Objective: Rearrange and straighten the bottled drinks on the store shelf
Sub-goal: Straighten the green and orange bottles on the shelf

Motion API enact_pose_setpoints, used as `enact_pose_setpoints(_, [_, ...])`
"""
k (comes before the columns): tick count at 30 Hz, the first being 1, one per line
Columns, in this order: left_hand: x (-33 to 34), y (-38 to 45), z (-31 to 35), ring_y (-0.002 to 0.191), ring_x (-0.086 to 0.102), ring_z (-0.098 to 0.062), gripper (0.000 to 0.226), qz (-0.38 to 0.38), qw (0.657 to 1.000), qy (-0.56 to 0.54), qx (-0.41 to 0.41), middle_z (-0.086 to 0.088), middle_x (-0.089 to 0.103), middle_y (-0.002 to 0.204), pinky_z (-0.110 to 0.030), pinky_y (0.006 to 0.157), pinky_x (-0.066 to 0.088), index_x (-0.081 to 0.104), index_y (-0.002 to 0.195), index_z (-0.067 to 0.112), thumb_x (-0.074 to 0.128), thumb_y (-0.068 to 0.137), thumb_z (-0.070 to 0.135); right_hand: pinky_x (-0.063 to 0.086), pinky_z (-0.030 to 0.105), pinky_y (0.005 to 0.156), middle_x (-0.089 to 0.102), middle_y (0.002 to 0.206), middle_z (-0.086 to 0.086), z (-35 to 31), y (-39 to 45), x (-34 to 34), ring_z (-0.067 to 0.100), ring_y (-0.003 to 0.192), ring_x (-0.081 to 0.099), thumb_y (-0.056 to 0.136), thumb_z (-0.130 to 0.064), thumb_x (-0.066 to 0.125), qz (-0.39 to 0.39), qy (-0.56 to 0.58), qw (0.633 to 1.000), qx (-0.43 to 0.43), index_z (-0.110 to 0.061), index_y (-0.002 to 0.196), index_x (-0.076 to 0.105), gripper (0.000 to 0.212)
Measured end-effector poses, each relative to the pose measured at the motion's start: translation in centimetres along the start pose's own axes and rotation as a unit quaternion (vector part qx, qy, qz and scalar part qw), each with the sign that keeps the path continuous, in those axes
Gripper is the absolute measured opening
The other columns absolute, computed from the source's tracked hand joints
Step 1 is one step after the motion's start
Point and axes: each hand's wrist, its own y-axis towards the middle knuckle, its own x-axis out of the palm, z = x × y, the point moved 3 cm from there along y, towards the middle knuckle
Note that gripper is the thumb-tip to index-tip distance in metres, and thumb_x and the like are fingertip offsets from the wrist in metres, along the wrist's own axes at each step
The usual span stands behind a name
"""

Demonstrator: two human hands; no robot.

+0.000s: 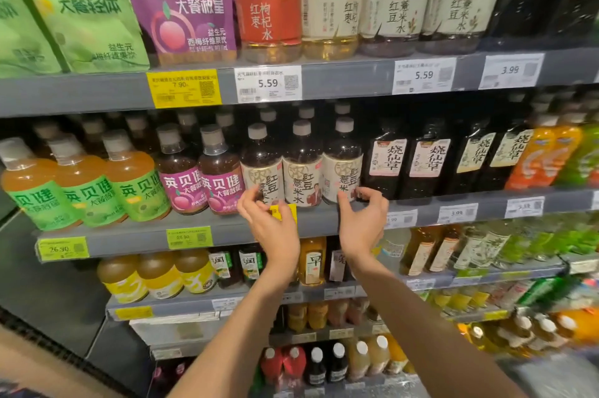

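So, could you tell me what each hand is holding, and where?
Left hand touches the left cream-labelled dark bottle at its lower label; right hand likewise the right one. Firm grip unclear.

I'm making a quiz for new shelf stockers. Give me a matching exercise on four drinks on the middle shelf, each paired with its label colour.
Things:
1. Leftmost bottles
2. Bottles next to them
3. Bottles at the hands
4. Dark bottles right of the right hand

Label colours:
A. Pale pink
B. Green
C. Cream
D. Purple

Pairs: 1-B, 2-D, 3-C, 4-A

The left hand and right hand reach the outer two cream-labelled bottles.
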Motion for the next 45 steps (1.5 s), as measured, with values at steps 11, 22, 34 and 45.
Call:
enact_pose_setpoints(11, [10.9, -5.5, 5.5, 0.057, 0.048, 0.001, 0.015, -0.306, 0.948, -0.068, 0.049, 0.011, 0.053, 0.072, -0.017, 0.058, 0.040, 0.048, 0.102, 0.017, 0.054, 0.090, 0.009, 0.045, 0.032, 0.059, 0.067, 0.064, 0.006, 2.9, 8.6, -9.7, 0.014, 0.060, 0.061, 0.098, -0.039, 0.041, -0.113, -0.082, 0.987, -0.081, -0.014, 0.082, 0.062, 0.037])
enact_pose_setpoints(22, [18.4, -9.4, 12.9, 0.116, 0.046, -0.023, 0.051, -0.261, 0.857, 0.178, 0.408, -0.006, 0.057, 0.118, -0.038, 0.100, 0.034, 0.057, 0.114, 0.016, 0.078, 0.068, 0.013, 0.049, 0.033, 0.065, 0.065, 0.071, 0.000, 4.5, 15.8, -18.5, 0.021, 0.072, 0.063, 0.092, -0.025, 0.054, -0.188, -0.240, 0.946, -0.109, -0.022, 0.075, 0.059, 0.017])
enact_pose_setpoints(34, [22.3, -9.0, 12.1, 0.141, 0.006, -0.036, 0.126, -0.247, 0.759, 0.397, 0.453, -0.025, 0.014, 0.150, -0.052, 0.113, 0.003, 0.007, 0.149, 0.017, 0.086, 0.053, 0.002, 0.047, 0.031, 0.066, 0.067, 0.078, 0.008, 4.7, 18.9, -23.5, 0.026, 0.076, 0.064, 0.092, -0.018, 0.050, -0.215, -0.286, 0.929, -0.097, -0.011, 0.084, 0.064, 0.019])
enact_pose_setpoints(45, [23.1, -13.2, 14.9, 0.124, 0.045, -0.020, 0.045, -0.374, 0.838, 0.167, 0.360, -0.004, 0.053, 0.131, -0.037, 0.109, 0.031, 0.050, 0.130, 0.017, 0.056, 0.086, 0.010, 0.057, 0.043, 0.073, 0.071, 0.084, 0.014, 6.1, 20.8, -24.8, 0.034, 0.075, 0.067, 0.090, -0.022, 0.050, -0.141, -0.266, 0.952, -0.051, -0.017, 0.080, 0.059, 0.015])
